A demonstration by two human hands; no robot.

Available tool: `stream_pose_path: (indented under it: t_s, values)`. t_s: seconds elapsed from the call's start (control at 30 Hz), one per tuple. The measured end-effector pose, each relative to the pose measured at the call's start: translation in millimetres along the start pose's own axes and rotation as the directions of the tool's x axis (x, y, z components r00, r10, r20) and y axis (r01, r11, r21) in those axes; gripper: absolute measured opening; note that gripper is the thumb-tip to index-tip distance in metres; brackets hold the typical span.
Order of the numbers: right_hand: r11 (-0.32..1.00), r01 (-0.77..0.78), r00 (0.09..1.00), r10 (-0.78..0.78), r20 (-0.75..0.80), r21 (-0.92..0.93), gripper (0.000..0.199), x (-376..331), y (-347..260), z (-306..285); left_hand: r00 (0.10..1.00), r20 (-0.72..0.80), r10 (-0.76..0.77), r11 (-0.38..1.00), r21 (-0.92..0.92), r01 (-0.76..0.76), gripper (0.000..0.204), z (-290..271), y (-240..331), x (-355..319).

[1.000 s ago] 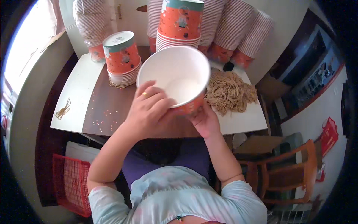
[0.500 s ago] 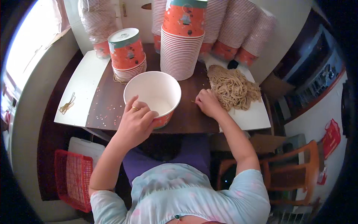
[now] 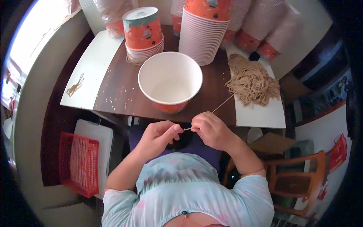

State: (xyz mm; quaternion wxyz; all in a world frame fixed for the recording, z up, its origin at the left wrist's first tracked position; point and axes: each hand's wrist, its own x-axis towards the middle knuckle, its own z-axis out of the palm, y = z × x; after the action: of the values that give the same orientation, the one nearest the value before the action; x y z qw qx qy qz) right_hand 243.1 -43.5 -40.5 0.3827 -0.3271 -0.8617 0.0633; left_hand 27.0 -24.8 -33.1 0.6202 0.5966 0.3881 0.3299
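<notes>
My left hand [image 3: 160, 137] and my right hand [image 3: 210, 131] are close together at the table's front edge, each pinching a thin tan string [image 3: 222, 103]. A short stretch of it shows between my fingertips, and a longer end slants up from my right hand toward the tangled pile of tan string [image 3: 251, 84]. Just beyond my hands a large paper bucket [image 3: 174, 107], orange outside and white inside, stands upright with its mouth facing up. Neither hand touches it.
Behind the bucket rises a tall stack of nested buckets [image 3: 202, 38]. A shorter upside-down stack [image 3: 143, 34] stands to its left. A small bundle of string [image 3: 75, 86] lies on the table's white left part. A red basket [image 3: 79, 164] sits below left, a wooden chair [image 3: 297, 178] at right.
My left hand has let go of the bucket's rim and come to my right hand. My right hand has moved away from the pile with a string. The view has shifted.
</notes>
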Motion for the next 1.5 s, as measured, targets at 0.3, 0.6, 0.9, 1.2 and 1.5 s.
stream_pose_path:
  t_s: [0.3, 0.6, 0.9, 1.2, 1.5]
  values:
    - [0.999, 0.034, 0.998, -0.034, 0.045, -0.012, 0.029, -1.9, -3.1, 20.5, 0.968, 0.176, -0.179, 0.978, -0.074, 0.195, 0.026, -3.6, -11.8, 0.7]
    - [0.997, -0.07, 0.997, 0.071, -0.016, 0.041, 0.026, -2.2, -10.8, 28.2, 0.979, 0.172, -0.105, 0.974, -0.181, 0.136, 0.011, -7.0, -19.0, -2.0]
    - [1.0, -0.01, 0.999, 0.01, 0.047, -0.007, 0.019, 6.1, -26.0, 20.6, 0.995, 0.088, -0.037, 0.999, 0.033, 0.034, 0.008, -8.5, -13.6, -18.1]
    - [0.855, -0.298, 0.954, 0.247, 0.171, 0.424, 0.008, 22.2, -38.5, -2.9, 0.662, 0.343, 0.667, 0.341, 0.649, -0.68, 0.014, -10.6, 25.7, -21.5]
    - [0.596, 0.035, 0.822, 0.44, -0.362, 0.802, 0.008, 92.7, 9.8, -82.1, 0.814, -0.246, 0.526, 0.612, 0.775, -0.161, 0.037, -82.1, 66.6, 68.6]
